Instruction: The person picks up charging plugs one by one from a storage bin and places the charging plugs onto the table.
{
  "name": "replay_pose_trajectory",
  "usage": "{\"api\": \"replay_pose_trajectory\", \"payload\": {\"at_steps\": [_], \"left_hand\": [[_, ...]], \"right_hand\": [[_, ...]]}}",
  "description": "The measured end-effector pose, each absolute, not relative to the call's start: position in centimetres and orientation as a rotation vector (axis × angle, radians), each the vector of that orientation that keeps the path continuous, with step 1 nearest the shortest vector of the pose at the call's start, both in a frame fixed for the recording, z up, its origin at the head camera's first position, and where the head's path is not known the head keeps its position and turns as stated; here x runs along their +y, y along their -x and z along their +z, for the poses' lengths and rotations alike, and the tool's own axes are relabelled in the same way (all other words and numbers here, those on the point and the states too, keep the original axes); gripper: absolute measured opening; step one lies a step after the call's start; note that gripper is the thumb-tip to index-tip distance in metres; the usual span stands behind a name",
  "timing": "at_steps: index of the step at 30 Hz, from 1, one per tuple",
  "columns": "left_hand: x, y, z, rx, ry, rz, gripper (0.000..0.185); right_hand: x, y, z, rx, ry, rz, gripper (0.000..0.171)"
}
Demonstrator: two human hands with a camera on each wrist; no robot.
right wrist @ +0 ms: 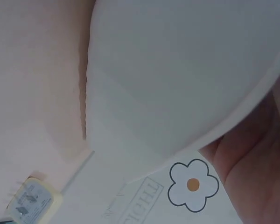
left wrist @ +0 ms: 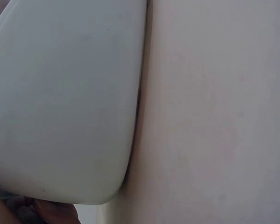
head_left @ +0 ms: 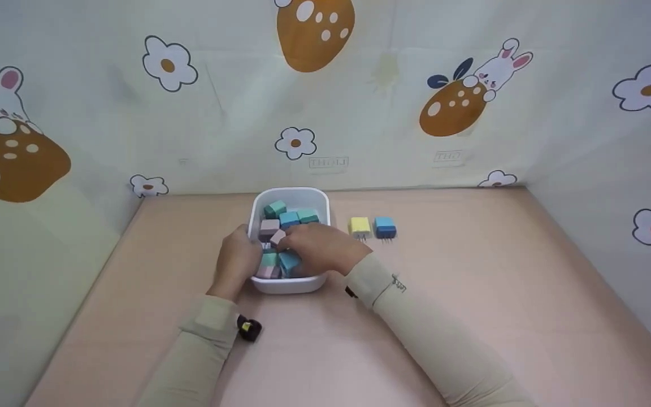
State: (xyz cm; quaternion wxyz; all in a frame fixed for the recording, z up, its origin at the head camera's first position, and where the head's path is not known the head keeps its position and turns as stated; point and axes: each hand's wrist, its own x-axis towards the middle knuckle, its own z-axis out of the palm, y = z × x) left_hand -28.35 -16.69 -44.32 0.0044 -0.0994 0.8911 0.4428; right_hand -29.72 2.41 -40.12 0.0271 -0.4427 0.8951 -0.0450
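Note:
A white plastic bin [head_left: 290, 287] stands on the table, filled with several small charger plugs in pink, teal and blue. My left hand [head_left: 237, 259] grips the bin's left rim; in the left wrist view the bin's outer wall [left wrist: 70, 102] fills much of the picture. My right hand [head_left: 320, 246] reaches over the right rim into the bin. Its fingertips pinch a tilted pink charger plug [head_left: 278, 238]. A blue charger plug [head_left: 290, 263] lies below that hand, beside a teal one [head_left: 269, 259]. In the right wrist view the fingers are hidden behind the bin wall [right wrist: 177, 84].
Right of the bin, a yellow charger plug [head_left: 359, 226] and a blue charger plug [head_left: 385, 226] lie side by side, prongs toward me. A pale tabletop [head_left: 472, 271] spreads around them. Printed cloth walls [head_left: 235, 113] enclose the back and sides.

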Motion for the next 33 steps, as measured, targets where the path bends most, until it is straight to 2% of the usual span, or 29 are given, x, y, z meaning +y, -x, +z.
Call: {"api": "replay_pose_trajectory", "payload": {"at_steps": [10, 15, 21, 33], "left_hand": [[-16.7, 28.3, -44.2, 2.767, 0.314, 1.398, 0.050], [-16.6, 28.5, -44.3, 2.798, 0.316, 1.386, 0.050], [-16.5, 28.5, -44.2, 2.812, 0.323, 1.354, 0.050], [-16.3, 28.2, -44.0, 2.800, 0.338, 1.356, 0.051]], "right_hand": [[3.0, 29.7, -39.2, 2.797, 1.358, -0.240, 0.040], [4.1, 29.8, -38.3, 2.832, 1.318, -0.290, 0.044], [6.2, 30.0, -37.2, 2.890, 1.217, -0.349, 0.048], [11.9, 30.7, -36.6, 3.058, 1.057, -0.537, 0.042]]}}
